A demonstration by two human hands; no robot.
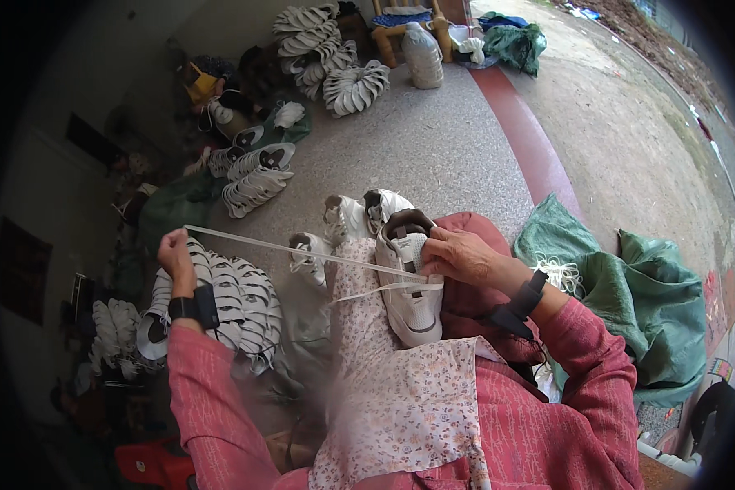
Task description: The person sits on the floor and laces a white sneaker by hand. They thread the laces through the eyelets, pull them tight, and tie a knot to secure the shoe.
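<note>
A white sneaker [411, 314] with a brown lining lies across my lap on a floral apron [408, 392]. From its eyelets a white shoelace [302, 251] runs taut, up and to the left. My left hand [176, 253], raised out to the left, is closed around the far end of that lace. Bent fingers of my right hand [461, 255] grip the right edge of the sneaker's opening, beside the upper eyelets; the fingertips are partly hidden. A loose lace end trails leftward from the sneaker over the apron.
Several white sneakers [347, 217] stand just beyond my knees. Stacked white shoe uppers [241, 298] are at the left, with more stacks [357, 87] farther off. At the right, white laces [559, 273] lie on green sacks [657, 318]. A plastic jug [422, 57] stands far back.
</note>
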